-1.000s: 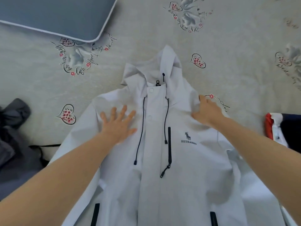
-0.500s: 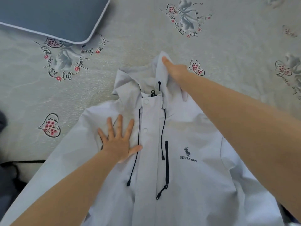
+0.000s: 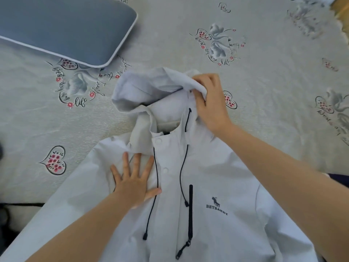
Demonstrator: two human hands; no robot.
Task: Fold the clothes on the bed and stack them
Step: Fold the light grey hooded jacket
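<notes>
A single head-worn wide-angle camera looked steeply down, close over the bed (image 3: 170, 44), facing toward the pillow (image 3: 62, 29) at 11 o'clock; both forearms entered from 6 o'clock, framing the jacket (image 3: 217, 186).

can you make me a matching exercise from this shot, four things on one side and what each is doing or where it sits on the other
Things:
1. left hand
2. right hand
3. pillow
4. logo

States or places:
A. grips the hood
B. lies at the far left of the bed
C. pressed flat on the jacket's chest
D. printed beside the dark zip

Pairs: 1-C, 2-A, 3-B, 4-D
</notes>
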